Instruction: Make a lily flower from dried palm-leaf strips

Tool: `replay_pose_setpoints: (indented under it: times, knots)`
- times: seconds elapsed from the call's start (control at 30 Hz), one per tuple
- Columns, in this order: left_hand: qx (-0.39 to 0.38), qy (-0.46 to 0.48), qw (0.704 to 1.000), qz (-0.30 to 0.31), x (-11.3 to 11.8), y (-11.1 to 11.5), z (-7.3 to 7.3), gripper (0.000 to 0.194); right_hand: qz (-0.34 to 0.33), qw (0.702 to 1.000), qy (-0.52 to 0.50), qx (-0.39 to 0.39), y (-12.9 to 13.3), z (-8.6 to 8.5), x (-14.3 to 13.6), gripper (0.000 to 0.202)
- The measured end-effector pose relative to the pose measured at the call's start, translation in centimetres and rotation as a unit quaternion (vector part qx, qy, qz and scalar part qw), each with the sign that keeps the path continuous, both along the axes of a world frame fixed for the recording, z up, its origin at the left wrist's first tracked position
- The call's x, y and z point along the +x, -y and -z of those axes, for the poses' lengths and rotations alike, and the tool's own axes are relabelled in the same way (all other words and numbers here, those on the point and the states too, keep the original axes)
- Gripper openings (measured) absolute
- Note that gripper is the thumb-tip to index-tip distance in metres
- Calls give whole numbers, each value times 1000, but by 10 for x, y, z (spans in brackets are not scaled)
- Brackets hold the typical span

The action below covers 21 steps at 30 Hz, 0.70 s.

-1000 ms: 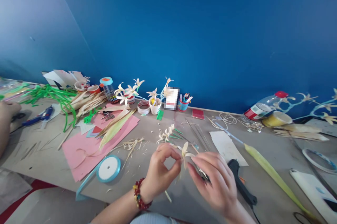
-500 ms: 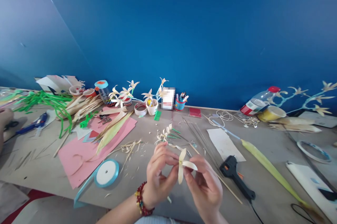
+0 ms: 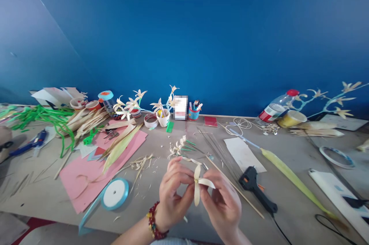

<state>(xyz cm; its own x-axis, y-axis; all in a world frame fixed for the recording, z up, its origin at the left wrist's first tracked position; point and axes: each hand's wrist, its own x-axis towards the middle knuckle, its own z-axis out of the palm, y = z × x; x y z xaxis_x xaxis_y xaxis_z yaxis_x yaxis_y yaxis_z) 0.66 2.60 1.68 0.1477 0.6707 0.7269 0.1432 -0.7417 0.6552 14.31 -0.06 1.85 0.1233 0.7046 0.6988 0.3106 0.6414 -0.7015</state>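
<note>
A pale flower of husk-like petals (image 3: 197, 193) is held up over the near edge of the table, between my hands. My left hand (image 3: 175, 191), with a beaded bracelet (image 3: 155, 220) on its wrist, pinches it near the centre from the left. On the other side, thumb and fingers of my right hand (image 3: 221, 199) close on the petal that points right. Fingers hide part of the flower's back. Just beyond my hands lie small white flowers (image 3: 179, 146) with green stems.
A black glue gun (image 3: 256, 187) lies right of my hands, near a long husk (image 3: 291, 172) and thin wires (image 3: 215, 147). Leftward are a blue ribbon spool (image 3: 115, 194) and pink paper (image 3: 76, 183). Another person's hand (image 3: 5, 137) shows at the far left.
The head view has shifted slightly, so most table items sit a little further left. Both hands keep hold of the flower, with hardly any change in their grip.
</note>
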Motion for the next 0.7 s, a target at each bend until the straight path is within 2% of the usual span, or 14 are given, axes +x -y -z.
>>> replay_pose_setpoints:
  times: [0.23,0.53,0.7]
  knots:
    - [21,-28,999,-26,0,2,0,18,3,1000,20,14,0,0,1,25]
    - [5,-12,1000,-19,1,4,3,21,19,999,30,-1,2,-3,-1,21]
    - [-16,4,1000,-9,1,4,5,17,13,1000,19,-15,2,9,-2,20]
